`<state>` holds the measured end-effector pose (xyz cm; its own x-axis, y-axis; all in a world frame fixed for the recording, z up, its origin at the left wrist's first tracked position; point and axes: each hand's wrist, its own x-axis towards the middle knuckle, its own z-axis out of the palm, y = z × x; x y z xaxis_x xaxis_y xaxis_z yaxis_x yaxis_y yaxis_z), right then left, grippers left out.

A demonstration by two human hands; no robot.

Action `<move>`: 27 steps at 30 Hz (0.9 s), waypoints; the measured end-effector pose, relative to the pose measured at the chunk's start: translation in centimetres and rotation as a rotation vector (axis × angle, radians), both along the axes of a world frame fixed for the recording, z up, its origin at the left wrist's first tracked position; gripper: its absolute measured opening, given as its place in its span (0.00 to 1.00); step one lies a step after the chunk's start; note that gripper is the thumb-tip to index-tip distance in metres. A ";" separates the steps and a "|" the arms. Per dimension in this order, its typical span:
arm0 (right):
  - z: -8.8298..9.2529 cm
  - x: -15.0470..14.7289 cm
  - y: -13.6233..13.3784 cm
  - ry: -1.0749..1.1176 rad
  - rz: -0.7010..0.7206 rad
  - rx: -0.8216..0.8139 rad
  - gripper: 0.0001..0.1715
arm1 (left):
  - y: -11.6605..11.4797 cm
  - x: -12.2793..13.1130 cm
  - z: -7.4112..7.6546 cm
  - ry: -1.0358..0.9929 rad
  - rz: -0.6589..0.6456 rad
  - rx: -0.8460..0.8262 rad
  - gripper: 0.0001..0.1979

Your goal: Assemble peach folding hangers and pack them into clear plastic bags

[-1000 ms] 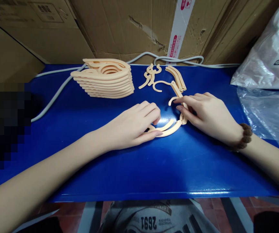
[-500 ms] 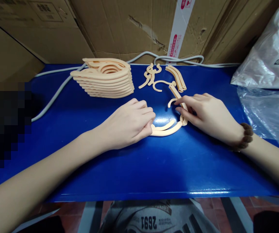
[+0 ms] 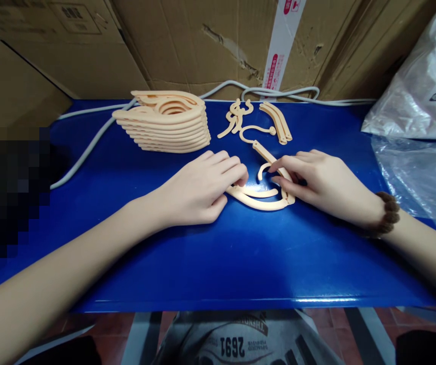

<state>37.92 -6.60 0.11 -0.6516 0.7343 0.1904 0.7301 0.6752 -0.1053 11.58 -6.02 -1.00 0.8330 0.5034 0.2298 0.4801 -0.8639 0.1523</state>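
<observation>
A beige plastic folding hanger (image 3: 265, 204) lies partly unfolded on the blue table, its hinge near my right hand. My left hand (image 3: 206, 187) has its fingers curled over the hanger's left end; its thumb is apart from the fingers, and the fingers cover that end. With thumb and forefinger, my right hand (image 3: 320, 182) holds the other arm (image 3: 269, 156) near the hinge. A small curved piece (image 3: 262, 171) sits by my right fingertips. Just behind lies a loose hanger hook (image 3: 255, 128).
A stack of folded hangers (image 3: 168, 126) stands at the back left. Several loose hooks (image 3: 236, 117) and two straight-lying arms (image 3: 277, 123) are at the back. White cables (image 3: 278, 92) run before cardboard boxes (image 3: 187, 45). Plastic bags (image 3: 411, 96) lie at the right.
The hanger's upper arm has swung left and toward me, away from the loose hook. My left hand has loosened from a tight fist, and the end it holds has shifted slightly away from me.
</observation>
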 end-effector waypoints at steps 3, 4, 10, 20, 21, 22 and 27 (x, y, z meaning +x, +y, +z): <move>0.0 -0.2 -0.1 -0.007 0.053 -0.012 0.12 | 0.0 0.0 -0.1 -0.036 0.016 -0.015 0.16; 0.0 -0.2 -0.1 -0.008 0.069 -0.014 0.13 | 0.0 0.0 -0.2 -0.046 0.025 -0.016 0.17; 0.0 -0.7 -0.6 -0.004 0.142 -0.007 0.14 | 0.1 0.1 -0.5 -0.085 0.108 0.078 0.18; -0.2 -1.4 -1.4 0.059 0.242 -0.071 0.16 | -0.5 0.5 -0.6 -0.047 0.275 0.010 0.04; -0.1 -1.5 -1.5 0.061 0.264 -0.082 0.16 | -0.6 0.6 -0.6 -0.056 0.280 0.009 0.04; -0.1 -1.6 -1.6 0.059 0.289 -0.093 0.15 | -0.8 0.7 -0.6 -0.067 0.285 0.012 0.04; -0.2 -2.1 -2.2 0.003 0.328 -0.042 0.11 | -1.2 0.9 -0.7 -0.119 0.276 0.004 0.09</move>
<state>35.87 -8.75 -0.11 -0.8541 0.4925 0.1671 0.4740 0.8694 -0.1399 12.52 -7.20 -1.65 0.6320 0.7060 0.3195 0.6758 -0.7039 0.2186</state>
